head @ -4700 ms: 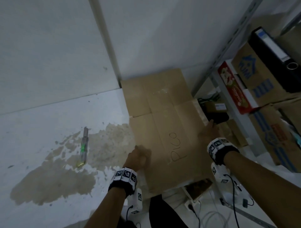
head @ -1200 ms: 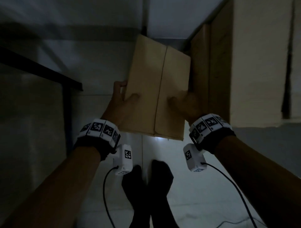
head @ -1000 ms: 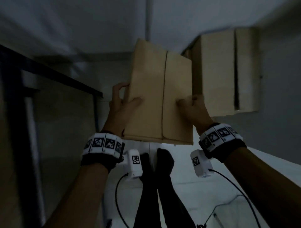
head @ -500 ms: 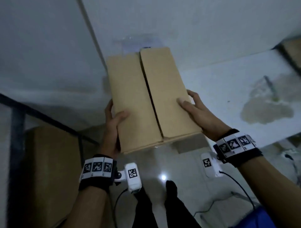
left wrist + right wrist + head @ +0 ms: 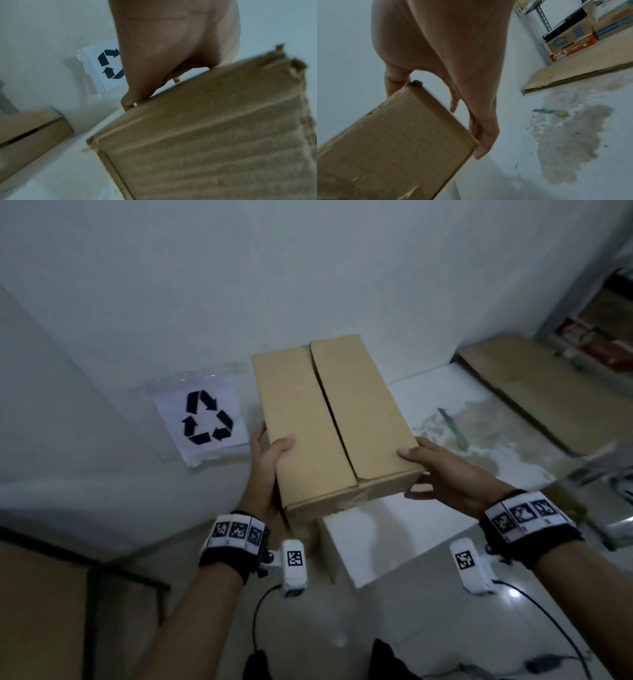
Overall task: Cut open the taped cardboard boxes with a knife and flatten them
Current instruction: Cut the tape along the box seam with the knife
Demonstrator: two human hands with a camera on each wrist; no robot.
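White table (image 5: 428,392) edge beneath hand-held box (image 5: 329,419)

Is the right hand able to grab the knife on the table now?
Probably not yet: the right hand grips the cardboard box together with the left hand. The knife lies uncovered nearby.

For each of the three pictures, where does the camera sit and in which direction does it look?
Head: looks down at the closed brown cardboard box, gripped by left hand and right hand; both forearms show.
Left wrist: looks along the left hand past the box's side.
Right wrist: looks along the right hand toward the green-handled knife.
Shared: head and left wrist both see the recycling sign.
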